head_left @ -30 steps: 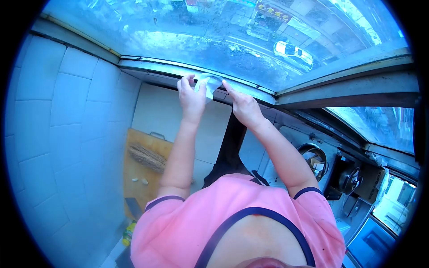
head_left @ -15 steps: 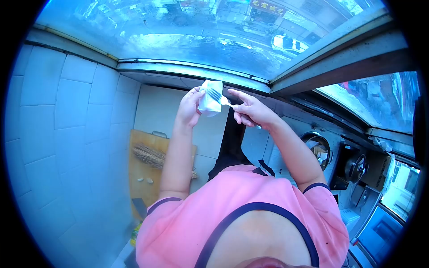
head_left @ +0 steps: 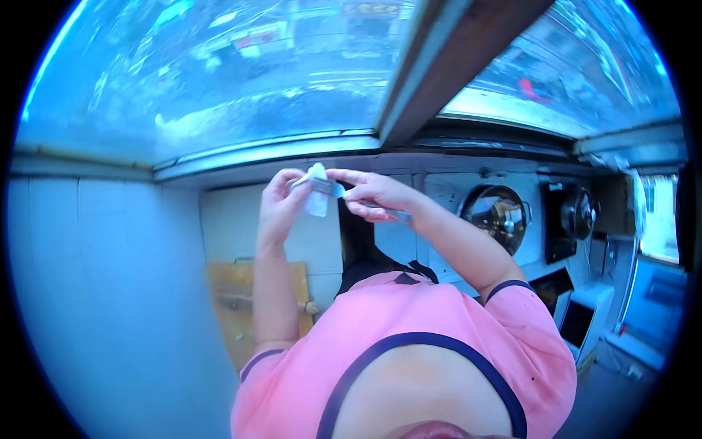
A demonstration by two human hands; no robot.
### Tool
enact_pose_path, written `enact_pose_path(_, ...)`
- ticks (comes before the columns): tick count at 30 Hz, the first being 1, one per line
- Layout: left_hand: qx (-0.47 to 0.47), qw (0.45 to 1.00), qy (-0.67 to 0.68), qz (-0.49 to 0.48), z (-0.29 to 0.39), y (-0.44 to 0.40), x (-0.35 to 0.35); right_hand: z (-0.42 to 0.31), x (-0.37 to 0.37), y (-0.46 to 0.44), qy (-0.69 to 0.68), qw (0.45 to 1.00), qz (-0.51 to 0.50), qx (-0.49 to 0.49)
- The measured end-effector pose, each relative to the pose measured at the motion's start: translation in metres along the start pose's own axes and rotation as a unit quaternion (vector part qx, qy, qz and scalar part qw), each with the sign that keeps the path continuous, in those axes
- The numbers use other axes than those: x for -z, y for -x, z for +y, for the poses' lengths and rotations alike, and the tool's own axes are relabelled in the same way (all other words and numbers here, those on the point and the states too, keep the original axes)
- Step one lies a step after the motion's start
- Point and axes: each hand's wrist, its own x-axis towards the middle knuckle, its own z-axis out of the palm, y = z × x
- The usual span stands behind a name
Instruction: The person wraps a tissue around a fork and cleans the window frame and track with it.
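Note:
My left hand (head_left: 281, 201) pinches a white tissue (head_left: 316, 204) near the window sill. A metal fork (head_left: 398, 215) lies in my right hand (head_left: 380, 194), its handle end showing below the fingers. The fork's head reaches left to the tissue, which is folded around part of the tines. My right index finger points toward the top of the tissue. Both hands are close together in front of my chest, above the counter.
A wooden board (head_left: 281, 285) with a bundle of dry stalks lies at lower left. Lidded pots (head_left: 497, 218) stand on the right. A large window (head_left: 278, 73) and its frame (head_left: 439, 66) run across the top, beside a tiled wall (head_left: 95, 293).
The view has turned to the right. My hands moved down from the window ledge with the tissue. The tissue, spread out half a second ago, is now folded about the fork's tines.

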Motion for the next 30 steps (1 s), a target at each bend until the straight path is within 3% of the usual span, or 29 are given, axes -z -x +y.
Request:
enact_pose_path(3,-0.026,0.997,0.074,-0.024,-0.007,-0.002,-0.003,0.007,0.002,0.007,-0.105,0.994,-0.013,-0.015)
enact_pose_path(6,-0.050,0.998,0.003,-0.031,-0.014,-0.002,-0.006,0.019,-0.001,0.013,-0.198,0.980,-0.024,0.018)
enact_pose_path(9,-0.058,0.995,-0.075,-0.018,-0.017,-0.002,-0.016,0.029,0.000,0.020,-0.187,0.981,0.014,0.052)
enact_pose_path(12,-0.150,0.972,-0.177,0.025,-0.018,0.001,-0.036,0.036,-0.003,0.027,-0.162,0.978,0.073,0.106)
enact_pose_path(14,-0.262,0.924,-0.266,0.084,-0.030,-0.001,-0.046,0.039,0.000,0.030,-0.084,0.977,0.150,0.129)
enact_pose_path(17,-0.354,0.857,-0.367,0.070,-0.037,0.007,-0.064,0.041,-0.004,0.038,-0.028,0.968,0.192,0.162)
enact_pose_path(19,-0.372,0.859,-0.347,0.054,-0.034,0.014,-0.078,0.042,-0.004,0.047,-0.005,0.962,0.203,0.183)
enact_pose_path(22,-0.227,0.946,-0.214,0.092,-0.037,0.012,-0.071,0.050,0.000,0.048,0.001,0.961,0.174,0.216)
enact_pose_path(25,-0.218,0.960,-0.141,0.107,-0.023,0.016,-0.080,0.055,-0.004,0.049,-0.006,0.962,0.147,0.232)
enact_pose_path(30,-0.114,0.992,-0.023,0.048,-0.015,0.014,-0.082,0.053,-0.009,0.065,0.006,0.962,0.128,0.243)
